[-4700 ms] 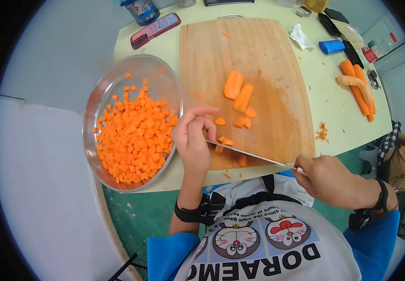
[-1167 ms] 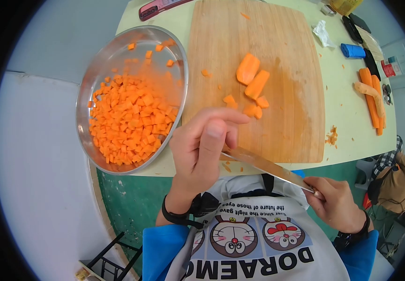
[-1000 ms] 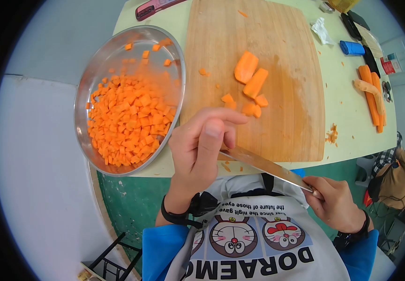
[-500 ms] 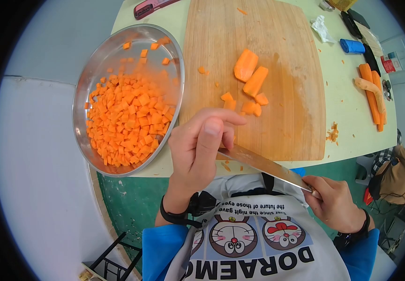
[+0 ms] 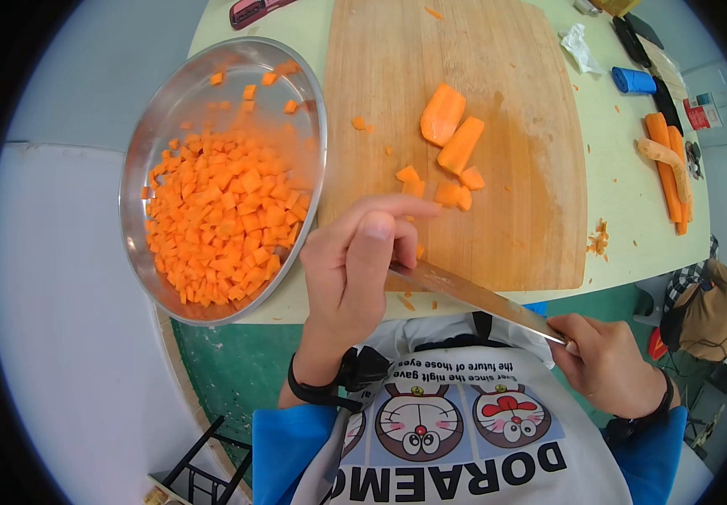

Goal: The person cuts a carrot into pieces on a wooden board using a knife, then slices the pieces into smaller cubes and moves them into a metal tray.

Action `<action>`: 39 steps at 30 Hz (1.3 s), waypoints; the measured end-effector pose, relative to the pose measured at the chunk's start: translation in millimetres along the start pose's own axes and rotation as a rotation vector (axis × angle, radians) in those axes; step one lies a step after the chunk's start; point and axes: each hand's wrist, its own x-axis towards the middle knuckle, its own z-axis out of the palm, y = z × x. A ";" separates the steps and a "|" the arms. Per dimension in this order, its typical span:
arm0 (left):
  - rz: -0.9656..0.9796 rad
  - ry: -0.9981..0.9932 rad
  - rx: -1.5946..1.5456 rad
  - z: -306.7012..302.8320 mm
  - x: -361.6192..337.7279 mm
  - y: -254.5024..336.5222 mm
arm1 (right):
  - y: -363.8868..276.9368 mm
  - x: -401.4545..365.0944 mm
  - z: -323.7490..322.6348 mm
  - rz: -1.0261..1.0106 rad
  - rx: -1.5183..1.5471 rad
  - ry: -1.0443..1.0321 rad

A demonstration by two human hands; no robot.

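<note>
My right hand (image 5: 603,358) is wrapped around the handle of a kitchen knife (image 5: 481,300), low at the cutting board's front edge. Its blade slants up to the left. At the tip end, my left hand (image 5: 363,252) has its lower fingers curled against the blade, while the index finger reaches out straight. The palm side is partly hidden. Beyond the left fingers, small cut carrot pieces (image 5: 452,195) and two larger carrot chunks (image 5: 461,145) lie on the wooden cutting board (image 5: 532,202). To the left, a metal tray (image 5: 132,194) holds many diced carrots (image 5: 220,219).
Whole peeled carrots (image 5: 668,172) lie at the table's right side, near a blue roll (image 5: 633,81), crumpled white paper (image 5: 578,49) and a bottle (image 5: 717,109). A dark red phone-like object (image 5: 250,12) sits beyond the tray. Carrot scraps (image 5: 599,238) dot the pale table.
The view has shifted slightly, so the tray appears a little lower and farther left. Both hands and the knife keep nearly the same pose, and the carrot pieces stay put.
</note>
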 end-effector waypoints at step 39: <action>-0.156 -0.119 0.951 19.9 13.4 -6.8 | 27.6 -16.9 -26.7 0.141 0.151 0.406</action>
